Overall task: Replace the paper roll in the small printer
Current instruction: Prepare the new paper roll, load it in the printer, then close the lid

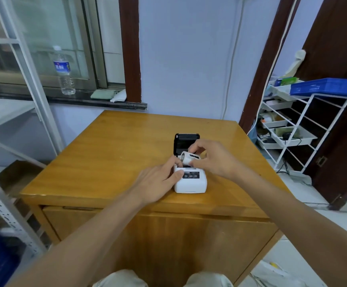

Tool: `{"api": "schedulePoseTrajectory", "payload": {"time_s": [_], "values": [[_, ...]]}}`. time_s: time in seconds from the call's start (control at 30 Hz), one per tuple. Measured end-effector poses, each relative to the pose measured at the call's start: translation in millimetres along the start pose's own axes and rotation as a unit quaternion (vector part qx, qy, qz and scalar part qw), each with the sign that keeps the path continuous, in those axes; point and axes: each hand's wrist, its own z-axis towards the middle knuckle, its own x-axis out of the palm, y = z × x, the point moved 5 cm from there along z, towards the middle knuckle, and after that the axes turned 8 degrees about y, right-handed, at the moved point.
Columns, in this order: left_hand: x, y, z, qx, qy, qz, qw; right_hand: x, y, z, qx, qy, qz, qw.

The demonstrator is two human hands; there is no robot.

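the small printer (190,182) is set on the counter (110,154) directly between the two hands, with its black lid (186,142) swung up and back on the far side, away from the person. the paper roll (188,158) is pinched in the right hand (214,160), fingers over its top and thumb under its near end, and is held just above the open bay, apparently touching or almost touching its rim. the roll's long axis is seen running roughly left to right, slightly skewed, so that its open core faces the left hand (158,183). the left hand is laid against the printer's left side, thumb pressed on the top panel and fingers curled at the bay's edge, bracing the body without gripping the roll. the right hand is plainly the nearer one to the roll. whether the roll is being lifted out or lowered in cannot be told; either way, the coming move is judged to depend on that axis being kept square across the bay's width.
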Motion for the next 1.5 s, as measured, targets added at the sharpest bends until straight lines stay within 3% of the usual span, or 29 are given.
{"api": "schedulePoseTrajectory", "payload": {"time_s": [0.2, 0.4, 0.77, 0.93, 1.07, 1.5], "values": [[0, -2, -1, -0.002, 0.002, 0.007, 1.0, 1, 6, 11, -0.021, 0.006, -0.135, 0.991], [0, -2, -1, 0.002, 0.0, 0.0, 1.0, 5, 7, 13, -0.012, 0.012, -0.183, 0.983], [-1, -5, -3, -0.005, -0.015, 0.007, 1.0, 3, 13, 1, -0.004, -0.024, -0.238, 0.971], [-1, -3, -2, -0.005, -0.021, 0.004, 1.0, 4, 16, 2, 0.006, 0.005, -0.227, 0.974], [2, -1, 1, -0.001, -0.022, -0.006, 1.0, 6, 24, 10, 0.008, 0.047, -0.285, 0.957], [0, 4, 4, -0.023, -0.058, -0.04, 0.997, 0, 27, -4, -0.017, 0.033, -0.316, 0.948]]}}
